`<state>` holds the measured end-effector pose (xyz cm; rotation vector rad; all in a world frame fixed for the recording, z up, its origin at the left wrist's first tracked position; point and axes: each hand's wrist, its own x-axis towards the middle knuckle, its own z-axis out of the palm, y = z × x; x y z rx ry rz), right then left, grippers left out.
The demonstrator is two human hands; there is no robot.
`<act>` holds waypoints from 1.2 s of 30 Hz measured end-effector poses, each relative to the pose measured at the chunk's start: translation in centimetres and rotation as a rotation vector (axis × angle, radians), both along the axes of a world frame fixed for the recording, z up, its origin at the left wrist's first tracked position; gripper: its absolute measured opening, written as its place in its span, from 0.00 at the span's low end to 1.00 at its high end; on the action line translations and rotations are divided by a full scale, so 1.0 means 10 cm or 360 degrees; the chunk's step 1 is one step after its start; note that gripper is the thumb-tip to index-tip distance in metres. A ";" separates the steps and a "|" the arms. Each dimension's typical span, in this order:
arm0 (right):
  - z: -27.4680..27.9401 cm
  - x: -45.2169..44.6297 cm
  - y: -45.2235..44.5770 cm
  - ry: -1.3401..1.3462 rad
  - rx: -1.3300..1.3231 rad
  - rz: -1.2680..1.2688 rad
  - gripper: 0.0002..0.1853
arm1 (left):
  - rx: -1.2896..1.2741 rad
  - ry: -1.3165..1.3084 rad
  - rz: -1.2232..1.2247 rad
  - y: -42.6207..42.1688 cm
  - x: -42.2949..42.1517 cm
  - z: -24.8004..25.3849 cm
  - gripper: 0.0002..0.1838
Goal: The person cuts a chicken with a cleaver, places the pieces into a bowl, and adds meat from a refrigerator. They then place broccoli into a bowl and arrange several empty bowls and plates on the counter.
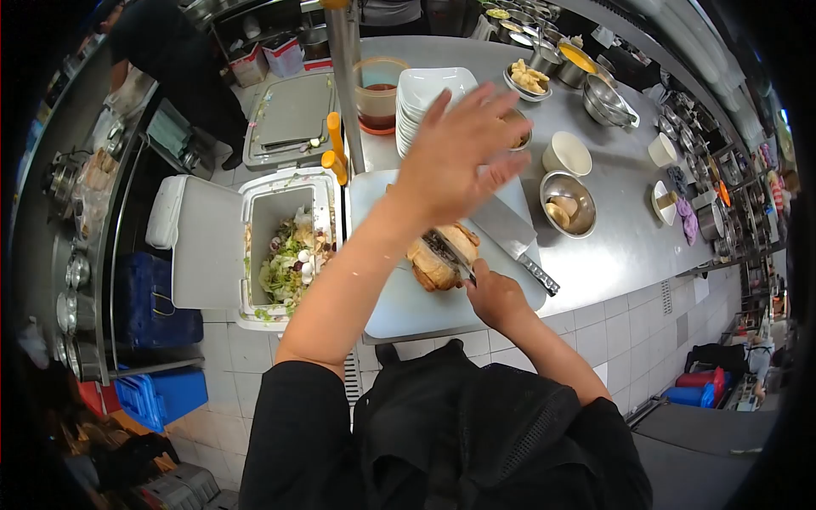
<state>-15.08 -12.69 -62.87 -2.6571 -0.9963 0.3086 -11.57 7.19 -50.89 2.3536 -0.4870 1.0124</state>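
Note:
My left hand is raised above the cutting board with its fingers spread, slightly smeared by motion, and holds nothing. My right hand is closed around a knife, whose blade lies against a browned food item, possibly a roast bird, with a dark inside. Beneath it is the pale cutting board. A wide cleaver rests on the board to the right, its black handle pointing toward me. My left forearm hides part of the board and the food.
Left of the board stands an open white bin of food scraps. Stacked white dishes stand behind my left hand. A metal bowl and white bowl are on the steel counter. Another person stands at far left.

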 end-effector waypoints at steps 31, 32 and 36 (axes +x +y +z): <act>0.14 0.17 -0.15 0.0070 0.0234 0.0070 0.16 | -0.1045 0.0860 0.1194 -0.35 -0.80 -1.78 0.30; 0.13 0.17 -0.14 0.0072 0.0231 0.0073 0.16 | -0.1038 0.0863 0.1193 -0.34 -0.80 -1.77 0.30; 0.15 0.10 -0.15 -0.0004 0.0406 0.0145 0.15 | -0.1097 0.0915 0.1146 -0.33 -0.85 -1.74 0.30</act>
